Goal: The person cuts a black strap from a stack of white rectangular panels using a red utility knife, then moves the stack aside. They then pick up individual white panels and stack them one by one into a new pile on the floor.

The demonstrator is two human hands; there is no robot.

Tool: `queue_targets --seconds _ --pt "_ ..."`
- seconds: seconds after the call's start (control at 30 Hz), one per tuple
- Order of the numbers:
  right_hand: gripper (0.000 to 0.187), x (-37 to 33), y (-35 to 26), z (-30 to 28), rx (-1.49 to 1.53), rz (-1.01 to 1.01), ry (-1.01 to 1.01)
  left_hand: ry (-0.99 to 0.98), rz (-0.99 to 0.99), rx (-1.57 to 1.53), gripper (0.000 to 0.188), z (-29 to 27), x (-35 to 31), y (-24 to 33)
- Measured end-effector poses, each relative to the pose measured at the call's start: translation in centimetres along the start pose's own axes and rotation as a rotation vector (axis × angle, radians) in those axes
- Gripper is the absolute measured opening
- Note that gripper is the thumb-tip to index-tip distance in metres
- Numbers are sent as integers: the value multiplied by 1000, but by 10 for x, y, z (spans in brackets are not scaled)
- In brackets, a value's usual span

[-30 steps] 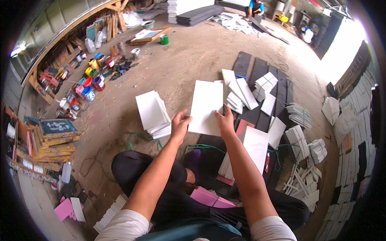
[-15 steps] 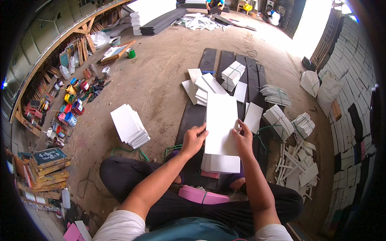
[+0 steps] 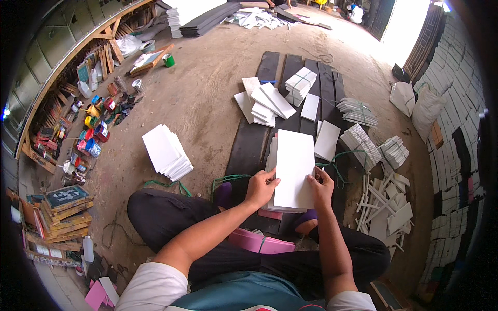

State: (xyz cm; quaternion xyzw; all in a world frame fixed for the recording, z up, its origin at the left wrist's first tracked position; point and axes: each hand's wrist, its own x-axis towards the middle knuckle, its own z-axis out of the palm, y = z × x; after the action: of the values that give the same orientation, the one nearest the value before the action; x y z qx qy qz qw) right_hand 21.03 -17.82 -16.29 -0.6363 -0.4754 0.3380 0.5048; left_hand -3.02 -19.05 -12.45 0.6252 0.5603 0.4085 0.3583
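A white rectangular sheet [image 3: 294,168], stiff like foam board, lies between my hands, its long side pointing away from me. My left hand [image 3: 262,187] pinches its left edge and my right hand [image 3: 322,187] grips the right edge, thumbs toward the top face. Beneath it is a stack of similar sheets [image 3: 272,151], showing along the left and at the near edge; whether the held sheet touches it I cannot tell. Under the stack's near end, a pink piece [image 3: 271,214] peeks out. Closer to me, a tied bundle of pink sheets [image 3: 249,240] sits between my crossed legs.
Dark planks [image 3: 244,150] lie under the work, with loose white sheets [image 3: 275,101] and a tied bundle [image 3: 301,83] farther off. Another white stack [image 3: 167,153] stands at left. White offcuts [image 3: 386,212] heap at right, near green twine [image 3: 340,168]. Paint tins [image 3: 93,147] line the left.
Both hands have brought the white sheet nearer to me and slightly right, over the stack. My view has tilted a little downward, so the person at the far end is mostly cut off.
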Motion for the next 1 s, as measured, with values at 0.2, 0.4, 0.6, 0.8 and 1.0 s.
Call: queue_targets --seconds 0.2,0.4,0.6,0.8,1.0 --pt "50 -6 4 10 26 -8 21 -15 -22 45 43 -3 -5 -10" --pt "48 -7 28 13 -96 -77 30 -32 -7 97 44 0 -9 -27" --pt "46 -13 -7 15 -261 66 22 -36 -47 73 46 0 -7 -40" --pt "37 -5 -73 48 -474 -325 69 101 -115 -101 44 -25 17 -59" --pt "38 -6 -112 195 -390 -571 -165 400 -352 -148 39 -108 60 -111"
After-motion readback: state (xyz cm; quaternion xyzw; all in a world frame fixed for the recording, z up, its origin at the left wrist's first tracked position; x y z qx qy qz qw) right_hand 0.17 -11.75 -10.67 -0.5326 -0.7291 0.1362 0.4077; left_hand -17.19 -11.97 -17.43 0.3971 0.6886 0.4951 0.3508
